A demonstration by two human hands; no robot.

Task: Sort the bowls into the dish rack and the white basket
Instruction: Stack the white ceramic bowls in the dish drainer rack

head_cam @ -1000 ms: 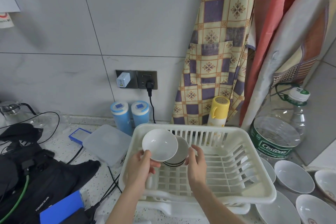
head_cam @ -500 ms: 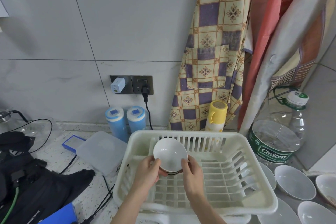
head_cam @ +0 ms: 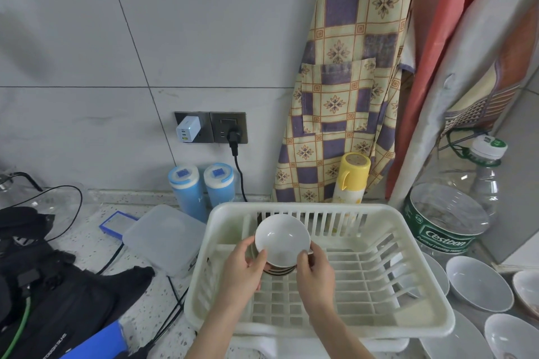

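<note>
Both hands hold the same small white ceramic bowl over the back-left part of the cream slatted plastic dish rack. The left hand curls its fingers round the bowl's left rim, thumb on the near edge; the right hand pinches the right rim between thumb and fingers. The bowl is tilted, its hollow facing the camera, and sits in front of a dark-banded bowl whose lower edge shows just beneath it inside the rack. The rack stands on the speckled tabletop. Right of the rack lie several loose white bowls, and behind them a clear water jug with a green label. Behind the rack stands a yellow-capped bottle. Left of the rack are a frosted plastic lidded box and two blue canisters; farther left, a black bag.
</note>
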